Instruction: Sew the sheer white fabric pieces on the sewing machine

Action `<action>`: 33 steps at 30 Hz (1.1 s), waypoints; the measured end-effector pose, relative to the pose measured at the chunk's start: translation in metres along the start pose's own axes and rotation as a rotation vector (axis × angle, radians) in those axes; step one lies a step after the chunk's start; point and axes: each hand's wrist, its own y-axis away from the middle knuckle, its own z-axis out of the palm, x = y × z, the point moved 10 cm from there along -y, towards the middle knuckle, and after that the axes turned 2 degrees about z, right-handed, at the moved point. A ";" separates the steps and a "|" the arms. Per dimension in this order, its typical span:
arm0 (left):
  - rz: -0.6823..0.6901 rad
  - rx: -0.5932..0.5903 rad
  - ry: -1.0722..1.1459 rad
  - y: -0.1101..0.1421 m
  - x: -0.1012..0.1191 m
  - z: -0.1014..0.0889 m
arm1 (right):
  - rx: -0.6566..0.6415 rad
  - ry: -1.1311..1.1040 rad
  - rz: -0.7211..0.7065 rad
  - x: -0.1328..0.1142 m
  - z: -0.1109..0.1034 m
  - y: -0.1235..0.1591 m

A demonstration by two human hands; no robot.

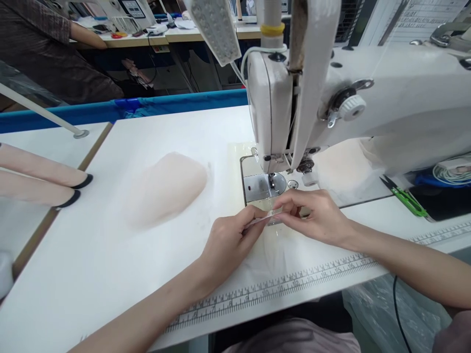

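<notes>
A thin, pale strip (272,214) spans the fingertips of two bare hands, just in front of a sewing machine's smooth metal needle plate (257,187). The left hand (228,241) angles up from below, thumb and forefinger pinched shut on one end; the right hand (314,215) reaches in from the side, fingers curled, pinching the other. A soft, rounded peach-toned piece (174,184) lies flat on the white table (147,274) — left of the machine (270,108).

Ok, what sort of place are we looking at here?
Likely a sewing workshop: there's a sewing machine, a ruler marked along the table's front edge, and green-handled snips at the right.
</notes>
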 end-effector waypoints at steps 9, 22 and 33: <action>0.116 0.068 -0.096 0.003 0.011 -0.007 | -0.034 -0.021 -0.045 -0.004 0.005 0.003; 0.145 0.065 -0.097 0.002 0.015 -0.007 | -0.049 -0.029 -0.045 -0.003 0.007 0.003; 0.197 0.046 -0.125 0.004 0.019 -0.005 | -0.085 0.043 -0.141 -0.011 0.011 0.005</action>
